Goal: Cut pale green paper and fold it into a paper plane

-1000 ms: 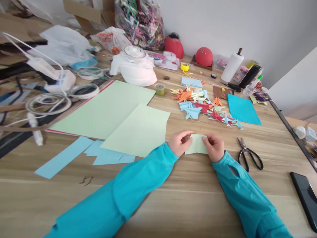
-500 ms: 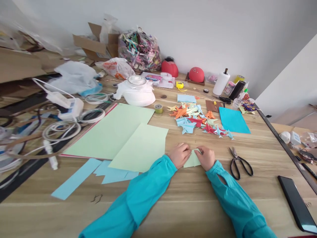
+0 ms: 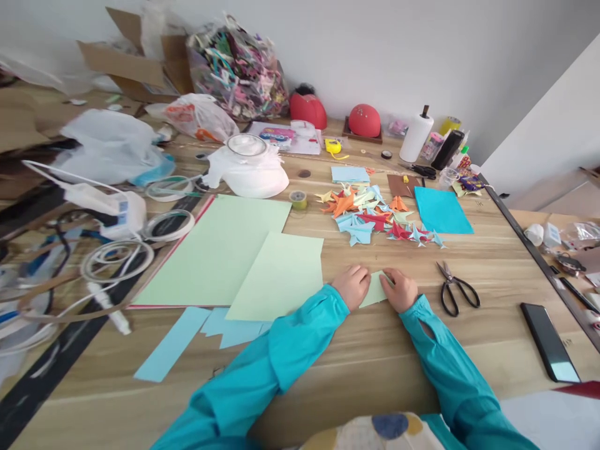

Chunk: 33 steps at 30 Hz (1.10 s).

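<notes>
A small pale green piece of paper (image 3: 375, 289) lies on the wooden table between my two hands. My left hand (image 3: 352, 286) presses on its left side with curled fingers. My right hand (image 3: 400, 289) holds its right edge, fingers closed on the paper. Both arms wear teal sleeves. Black scissors (image 3: 454, 291) lie just right of my right hand. A pile of folded paper cranes (image 3: 370, 215) in orange, blue, red and green sits beyond my hands.
Two large pale green sheets (image 3: 244, 256) and light blue strips (image 3: 197, 328) lie to the left. A teal sheet (image 3: 440, 210), a phone (image 3: 548, 342), a white kettle-like pot (image 3: 248, 165), tape rolls (image 3: 169, 225) and bags crowd the table's far and left sides.
The paper has gone from lifted between my fingers to pressed flat on the table. The camera has tilted up and back, showing more of the wall.
</notes>
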Each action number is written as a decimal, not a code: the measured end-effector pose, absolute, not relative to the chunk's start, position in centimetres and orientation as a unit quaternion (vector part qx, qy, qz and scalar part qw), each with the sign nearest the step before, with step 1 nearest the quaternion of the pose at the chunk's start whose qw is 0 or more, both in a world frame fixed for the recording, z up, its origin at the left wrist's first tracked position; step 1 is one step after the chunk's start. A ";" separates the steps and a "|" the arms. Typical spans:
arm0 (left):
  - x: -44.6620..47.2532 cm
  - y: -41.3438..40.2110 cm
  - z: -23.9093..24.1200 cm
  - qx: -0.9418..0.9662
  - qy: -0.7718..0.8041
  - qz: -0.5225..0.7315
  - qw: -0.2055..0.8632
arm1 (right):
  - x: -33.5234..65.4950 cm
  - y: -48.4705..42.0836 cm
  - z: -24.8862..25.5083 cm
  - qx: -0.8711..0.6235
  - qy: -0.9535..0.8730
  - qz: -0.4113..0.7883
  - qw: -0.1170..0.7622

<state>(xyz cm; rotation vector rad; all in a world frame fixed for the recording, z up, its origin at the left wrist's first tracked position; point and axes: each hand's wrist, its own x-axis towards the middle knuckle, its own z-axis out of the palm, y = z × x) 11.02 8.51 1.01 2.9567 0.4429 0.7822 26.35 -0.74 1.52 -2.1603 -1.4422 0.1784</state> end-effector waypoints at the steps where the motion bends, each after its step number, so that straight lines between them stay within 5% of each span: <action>1: 11.0 8.5 0.9 0.957 0.145 0.250 0.032 | 26.3 -0.8 1.6 -0.799 -0.536 0.066 0.264; 33: 11.3 7.9 0.6 0.957 0.182 0.224 0.022 | 26.4 -0.9 1.5 -0.747 -0.610 0.053 0.259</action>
